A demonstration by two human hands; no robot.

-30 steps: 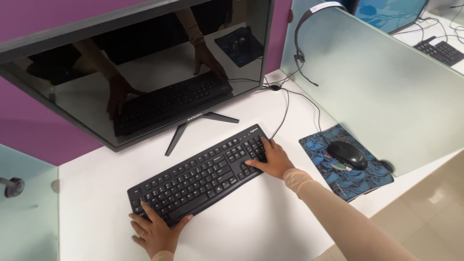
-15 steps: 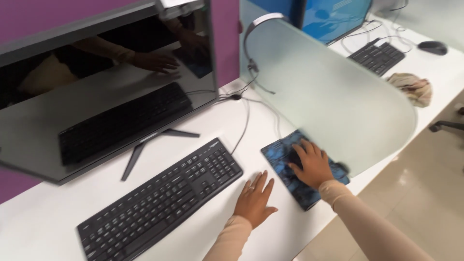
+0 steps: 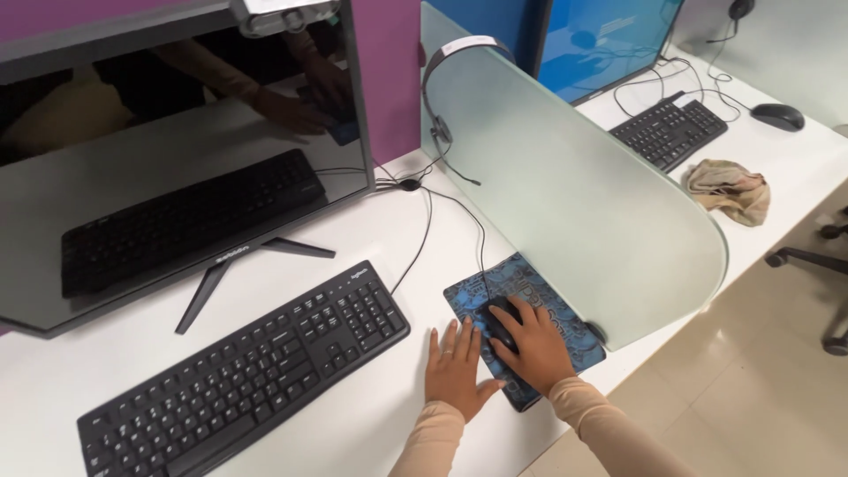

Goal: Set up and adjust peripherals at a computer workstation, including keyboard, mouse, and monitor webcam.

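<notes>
- While the right hand [image 3: 537, 352] covers the black mouse [image 3: 500, 320], fingers draped over it, mouse sits on the blue patterned mouse pad [image 3: 565, 309].
- Left hand [image 3: 454, 371] flat on white tabletop [image 3: 371, 406], fingers spread, touching the pad's left edge.
- Black keyboard [image 3: 243, 369] left of pad.
- Monitor [image 3: 168, 150] behind keyboard.
- Frosted divider [image 3: 583, 194] right of pad; headset [image 3: 442, 97] hung on it.

Both hands are now resting away from the keyboard [image 3: 243, 371]. The right hand [image 3: 530, 346] is covering the mouse [image 3: 496, 320], and the left hand [image 3: 455, 369] is lying flat beside the mouse pad [image 3: 565, 322].
</notes>
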